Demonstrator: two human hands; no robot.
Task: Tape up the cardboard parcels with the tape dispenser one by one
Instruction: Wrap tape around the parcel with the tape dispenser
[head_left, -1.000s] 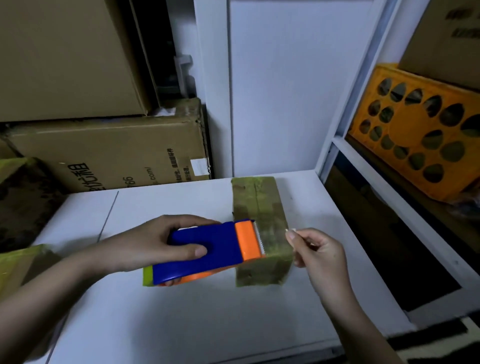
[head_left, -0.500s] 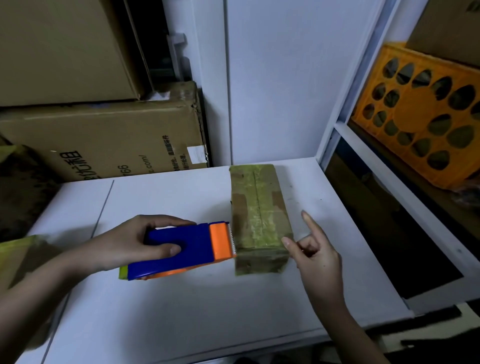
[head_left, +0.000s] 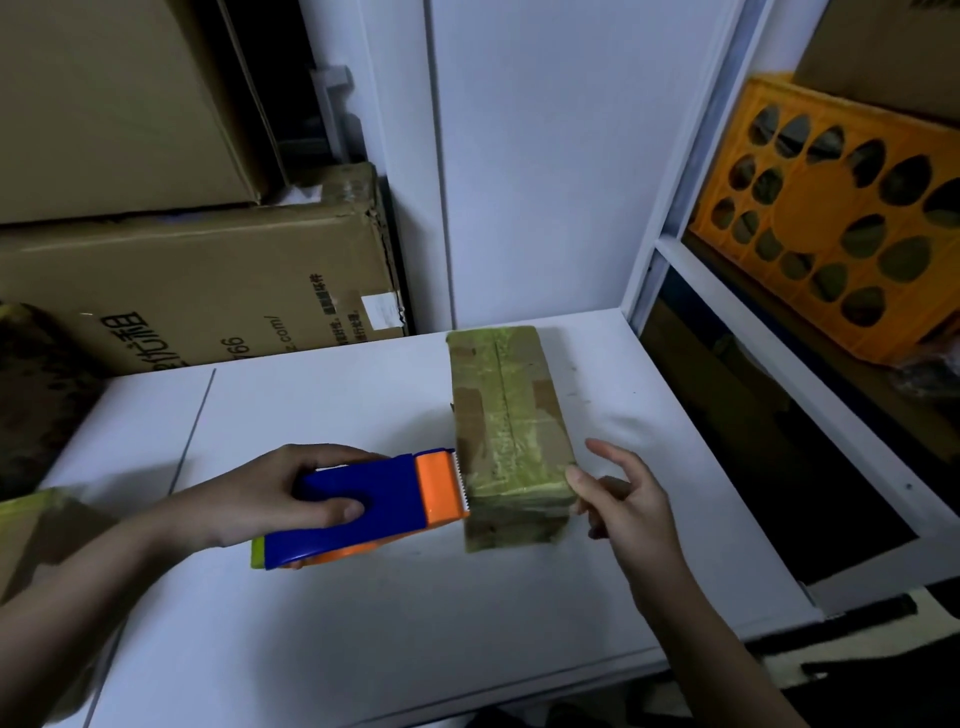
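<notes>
On the bench: a white surface (head_left: 363, 649) carried a single cardboard parcel (head_left: 506, 415) in its right half, its long axis running from the far edge toward the near edge.
Parcel: wrapped in greenish-yellow tape, with bare brown cardboard patches showing on top; it lay flat on the bench.
Tape dispenser: a blue body with an orange head (head_left: 374, 506), its toothed blade touching the parcel's left side near the near corner.
Left hand: (head_left: 270, 493) was wrapped around the dispenser, thumb pressed on the blue side, fingers curled over the far edge.
Right hand: (head_left: 623, 499) was loosely spread and held nothing; its thumb tip touched the parcel's near right corner, the index finger pointing up and away.
Beyond the far left corner: large brown cardboard boxes (head_left: 197, 291) were stacked against the wall.
Right of the bench: an orange plastic crate (head_left: 831, 218) sat on a white shelf frame.
</notes>
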